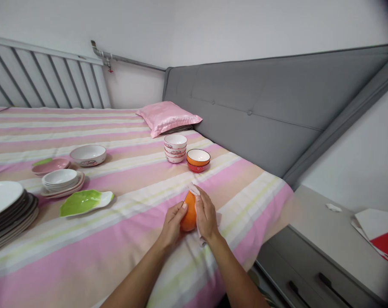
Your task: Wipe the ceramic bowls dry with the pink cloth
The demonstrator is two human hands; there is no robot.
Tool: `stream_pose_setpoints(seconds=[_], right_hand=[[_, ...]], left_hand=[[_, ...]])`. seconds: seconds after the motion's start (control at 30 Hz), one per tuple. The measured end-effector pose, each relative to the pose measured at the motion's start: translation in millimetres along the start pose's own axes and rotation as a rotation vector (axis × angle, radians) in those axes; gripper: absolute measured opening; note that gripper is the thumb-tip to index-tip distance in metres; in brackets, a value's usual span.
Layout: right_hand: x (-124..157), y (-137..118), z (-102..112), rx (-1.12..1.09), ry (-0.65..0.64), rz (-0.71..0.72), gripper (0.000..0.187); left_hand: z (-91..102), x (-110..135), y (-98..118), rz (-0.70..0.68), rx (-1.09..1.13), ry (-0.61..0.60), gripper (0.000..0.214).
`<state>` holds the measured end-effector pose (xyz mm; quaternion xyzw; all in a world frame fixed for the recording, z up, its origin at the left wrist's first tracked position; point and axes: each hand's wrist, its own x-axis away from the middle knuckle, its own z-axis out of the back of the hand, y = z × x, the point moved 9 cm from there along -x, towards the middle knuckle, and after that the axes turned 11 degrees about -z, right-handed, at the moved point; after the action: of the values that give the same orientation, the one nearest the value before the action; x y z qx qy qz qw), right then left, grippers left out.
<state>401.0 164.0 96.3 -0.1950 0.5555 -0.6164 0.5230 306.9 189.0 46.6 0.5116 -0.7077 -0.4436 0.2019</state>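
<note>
Tipped on its side above the bed's near part is an orange bowl, gripped at its left edge by my left hand. My right hand presses a pale pinkish cloth against the bowl's right side; the fingers are closed over the cloth, whose ends hang out below and to the right. The bowl's inside is hidden. Just beyond my hands, another orange bowl rests in a red bowl. A stack of several white patterned bowls stands to their left.
On the striped bedspread at left lie a green leaf-shaped dish, small white dishes, a pink dish, a wide white bowl and a plate stack. A pink pillow leans near the grey headboard. A nightstand stands right.
</note>
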Motion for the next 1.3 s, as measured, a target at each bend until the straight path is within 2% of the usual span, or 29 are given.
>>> stream_pose_setpoints(seconds=[0.33,0.5,0.63,0.8,0.9,1.0,1.13,1.3], right_hand=[[-0.8,0.0,-2.0,0.024,-0.009,-0.011,0.045],[9.2,-12.9,-1.8,0.128,0.054,0.116,0.044],[19.4,-27.2,-9.7,0.275,0.067,0.243,0.045],[20.9,-34.3,-12.5,0.313,0.049,0.291,0.042],[12.5,-27.6,-7.0,0.223,0.036,0.223,0.042],[-0.1,-10.7,-0.7,0.064,0.018,0.076,0.041],[-12.0,11.8,-0.7,-0.163,-0.036,-0.076,0.042],[-18.3,26.2,-0.7,-0.25,-0.044,-0.144,0.042]], left_hand=[[2.3,-0.8,-0.1,-0.012,-0.016,0.006,0.04],[2.4,-1.6,2.2,-0.037,0.009,-0.001,0.034],[4.6,-3.1,4.2,-0.05,0.048,0.028,0.028],[4.4,-3.3,8.0,-0.047,0.056,0.052,0.029],[-1.3,-2.2,6.6,-0.003,0.056,0.006,0.032],[-5.6,-1.3,2.7,0.037,0.048,-0.049,0.036],[-3.9,-1.7,-0.3,0.034,0.015,-0.045,0.039],[-4.8,-0.3,1.5,0.038,-0.054,-0.069,0.041]])
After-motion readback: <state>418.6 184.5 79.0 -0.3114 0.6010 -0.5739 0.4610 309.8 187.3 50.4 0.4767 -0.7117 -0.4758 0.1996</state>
